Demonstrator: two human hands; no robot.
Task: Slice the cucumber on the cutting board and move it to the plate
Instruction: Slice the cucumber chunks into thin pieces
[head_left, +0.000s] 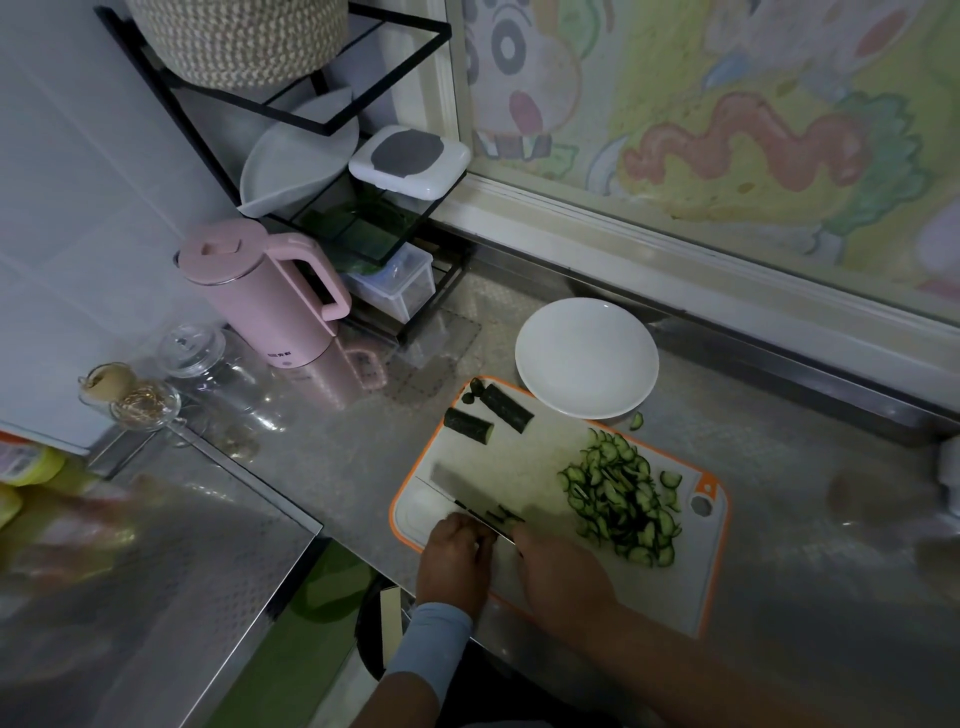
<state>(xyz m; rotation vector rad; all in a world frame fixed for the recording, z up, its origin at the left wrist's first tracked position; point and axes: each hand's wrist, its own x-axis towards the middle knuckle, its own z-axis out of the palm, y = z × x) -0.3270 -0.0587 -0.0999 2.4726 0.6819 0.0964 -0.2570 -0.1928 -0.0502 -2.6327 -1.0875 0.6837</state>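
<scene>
Worktop (337, 467): board (691, 597) at its near edge, bare plate (587, 358) against the board's far edge. Slice pile (618, 499) on the board's right half, two uncut chunks (506, 408) at its far-left corner. Right hand (563, 577): grip wrapped on the knife (457, 483). Left hand (454, 551): grip curled on the stub (501, 514) under the blade. Tuck fingertips, use short even strokes. Kettle (270, 296) and jars (192, 348) sit far left, well apart. Path to the plate looks open. Stray slice (636, 420) off-board.

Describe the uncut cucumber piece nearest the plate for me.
Find the orange-rimmed cutting board. At its far corner lie two dark uncut cucumber pieces. Yours is the longer piece, beside the white plate; the shorter piece hugs the board's edge.
</scene>
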